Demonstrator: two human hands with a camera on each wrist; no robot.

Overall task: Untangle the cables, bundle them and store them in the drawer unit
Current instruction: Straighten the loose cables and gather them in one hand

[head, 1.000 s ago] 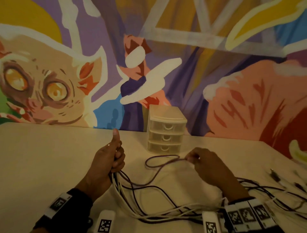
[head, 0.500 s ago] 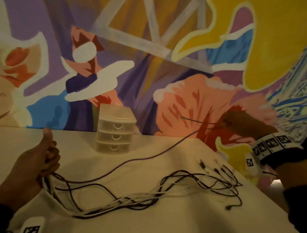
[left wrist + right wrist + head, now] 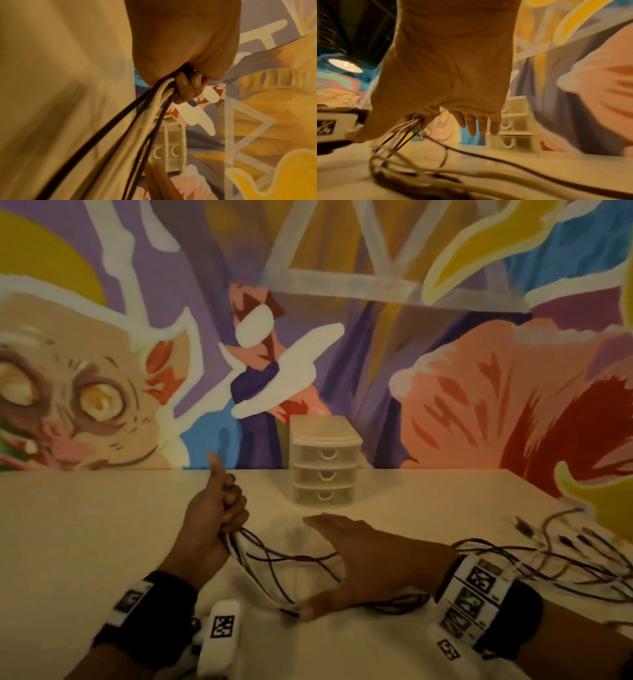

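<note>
A tangle of dark and white cables [image 3: 274,570] lies across the beige table [image 3: 85,542]. My left hand [image 3: 229,508] grips one end of the cable bunch in a fist with the thumb up; the left wrist view shows the cables [image 3: 137,128] trailing from the curled fingers [image 3: 185,86]. My right hand [image 3: 329,566] hovers spread over the middle of the cables with straight fingers [image 3: 479,124] and holds nothing. The loose plug ends [image 3: 548,542] fan out at the right. A small translucent three-drawer unit [image 3: 323,463] stands against the wall, all drawers closed.
A painted mural wall [image 3: 445,371] rises directly behind the table. The table's right edge [image 3: 582,508] runs close to the loose cable ends. Bare tabletop stretches to the left of my left hand. Tagged bands sit on both wrists.
My right hand had drawn a purple cable up and out to the right; it has let go and come back down over the cables in the middle. The left hand kept its grip.
</note>
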